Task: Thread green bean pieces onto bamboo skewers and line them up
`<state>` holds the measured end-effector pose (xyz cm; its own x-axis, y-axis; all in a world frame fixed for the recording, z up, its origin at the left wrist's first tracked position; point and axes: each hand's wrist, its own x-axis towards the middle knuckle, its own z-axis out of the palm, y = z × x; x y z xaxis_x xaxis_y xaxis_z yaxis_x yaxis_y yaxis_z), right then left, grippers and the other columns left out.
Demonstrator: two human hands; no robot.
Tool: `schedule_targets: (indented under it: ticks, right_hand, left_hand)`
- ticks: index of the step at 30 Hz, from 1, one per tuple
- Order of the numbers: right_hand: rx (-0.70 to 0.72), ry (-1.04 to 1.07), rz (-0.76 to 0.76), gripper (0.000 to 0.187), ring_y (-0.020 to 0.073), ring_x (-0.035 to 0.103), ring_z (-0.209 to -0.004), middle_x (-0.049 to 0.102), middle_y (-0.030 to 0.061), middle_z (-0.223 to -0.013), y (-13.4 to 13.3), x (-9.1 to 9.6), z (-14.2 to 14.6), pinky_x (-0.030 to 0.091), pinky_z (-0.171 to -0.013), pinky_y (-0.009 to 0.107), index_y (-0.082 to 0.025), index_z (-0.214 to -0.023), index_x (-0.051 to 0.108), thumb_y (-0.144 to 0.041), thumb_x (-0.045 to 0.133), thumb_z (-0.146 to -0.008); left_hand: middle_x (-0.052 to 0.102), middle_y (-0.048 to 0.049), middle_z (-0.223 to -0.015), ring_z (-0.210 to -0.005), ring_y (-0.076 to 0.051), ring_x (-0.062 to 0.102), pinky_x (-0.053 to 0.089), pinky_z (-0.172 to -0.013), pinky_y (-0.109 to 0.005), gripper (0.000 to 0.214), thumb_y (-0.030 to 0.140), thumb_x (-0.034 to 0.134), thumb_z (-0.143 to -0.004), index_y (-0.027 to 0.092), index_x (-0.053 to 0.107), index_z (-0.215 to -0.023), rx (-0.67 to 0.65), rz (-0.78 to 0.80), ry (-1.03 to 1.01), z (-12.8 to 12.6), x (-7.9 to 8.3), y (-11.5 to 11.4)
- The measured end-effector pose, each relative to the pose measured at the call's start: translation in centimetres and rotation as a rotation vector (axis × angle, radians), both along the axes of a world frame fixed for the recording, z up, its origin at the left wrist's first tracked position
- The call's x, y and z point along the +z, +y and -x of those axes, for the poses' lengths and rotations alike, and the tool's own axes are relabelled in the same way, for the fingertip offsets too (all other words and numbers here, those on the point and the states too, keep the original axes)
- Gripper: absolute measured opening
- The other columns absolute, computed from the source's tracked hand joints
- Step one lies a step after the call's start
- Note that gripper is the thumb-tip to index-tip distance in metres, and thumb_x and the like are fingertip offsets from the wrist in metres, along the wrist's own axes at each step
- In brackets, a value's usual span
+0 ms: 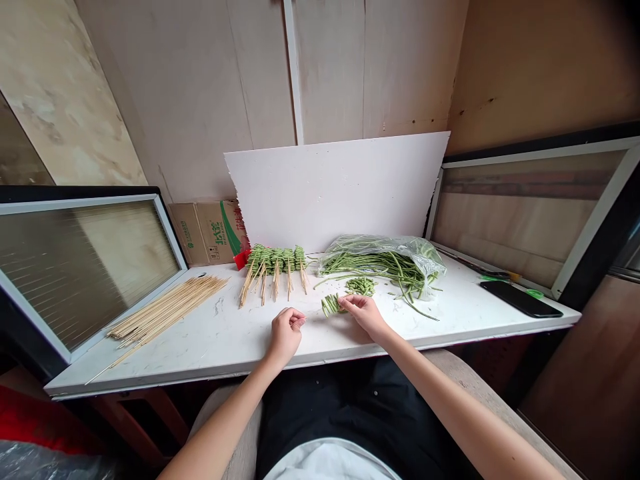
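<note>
Tabletop (200,343) carries a clear bag of long beans (380,252), with bare sticks (167,313) well left of the bag and loaded skewers (277,259) just left. Front-left of the bag, the left hand (286,330) curls, whether around anything I cannot tell; the right hand (364,315), before the bag, pinches narrowly. Cut beans (361,287) heap nearer the bag; the bean row (330,305), front-left of it, is gripped at its right end. Likely light, crisp, slightly slick: pinch that end gently.

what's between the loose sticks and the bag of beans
In the head view, the row of bean skewers lies between the loose sticks and the bag of beans.
</note>
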<state>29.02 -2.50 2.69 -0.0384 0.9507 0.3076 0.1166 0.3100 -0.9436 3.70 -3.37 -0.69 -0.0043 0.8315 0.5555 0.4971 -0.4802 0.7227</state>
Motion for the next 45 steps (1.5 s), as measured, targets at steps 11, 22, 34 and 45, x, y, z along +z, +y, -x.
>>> schedule_targets:
  ticks: [11, 22, 34, 45]
  right_hand:
    - [0.070, -0.078, 0.012, 0.050, 0.0280, 0.068, -0.092, 0.077, 0.0076, -0.087, 0.3, 0.1, -1.4, 0.049, -0.083, 0.037, -0.021, -0.083, 0.078, -0.069, 0.070, -0.085]
    - [0.004, -0.331, -0.112, 0.037, 0.0257, 0.065, -0.083, 0.078, 0.0095, -0.096, 0.6, 0.5, -3.0, 0.047, -0.075, 0.037, -0.022, -0.089, 0.081, -0.058, 0.069, -0.089]
    - [0.070, -0.903, -0.489, 0.021, 0.0292, 0.055, -0.093, 0.069, 0.0122, -0.090, -0.3, -0.1, -1.3, 0.046, -0.084, 0.040, -0.023, -0.092, 0.081, -0.032, 0.063, -0.098]
    - [-0.238, -0.754, -0.295, 0.027, 0.0274, 0.067, -0.081, 0.078, 0.0114, -0.090, 4.2, 1.8, -7.7, 0.049, -0.074, 0.036, -0.020, -0.088, 0.080, -0.039, 0.061, -0.095]
  left_hand:
    - [0.072, -0.0067, -0.085, -0.076, -0.019, 0.067, 0.053, -0.069, -0.029, 0.010, 0.019, 0.062, -0.088, 0.018, 0.071, -0.084, -0.001, 0.017, -0.018, -0.1, -0.1, 0.0]
    - [0.072, -0.0065, -0.083, -0.075, -0.019, 0.067, 0.052, -0.068, -0.029, 0.010, 0.023, 0.064, -0.089, 0.018, 0.071, -0.083, 0.021, 0.009, -0.037, 0.1, -0.2, 0.2]
    - [0.073, -0.0069, -0.083, -0.074, -0.019, 0.067, 0.053, -0.067, -0.029, 0.012, 0.027, 0.065, -0.090, 0.018, 0.072, -0.085, 0.011, 0.009, -0.064, 0.1, -0.2, 0.2]
    - [0.073, -0.0074, -0.083, -0.074, -0.019, 0.068, 0.053, -0.066, -0.029, 0.012, 0.025, 0.065, -0.090, 0.017, 0.073, -0.085, 0.017, -0.014, -0.077, 0.0, -0.5, 0.5]
